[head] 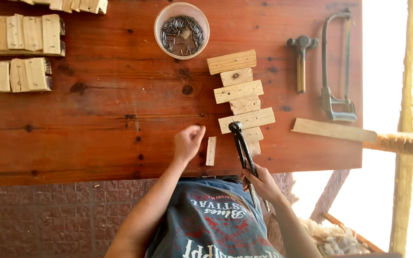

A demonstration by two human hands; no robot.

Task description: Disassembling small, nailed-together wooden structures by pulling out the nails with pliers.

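Fingers of your right hand (pixel 262 184) grip the pincers (pixel 243 150). Your left hand (pixel 188 142) is curled loosely beside a small wood strip (pixel 211 151) on the bench (pixel 96 124).

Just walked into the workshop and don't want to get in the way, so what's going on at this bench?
A person is working at a red wooden table. Their right hand grips the handles of dark pincers, whose head rests at a crosswise slat of a small pale wooden assembly. The left hand is loosely closed on the tabletop beside a short loose wood strip. Further along sit a tub of nails, a hammer, a hacksaw and stacks of cut wood pieces.
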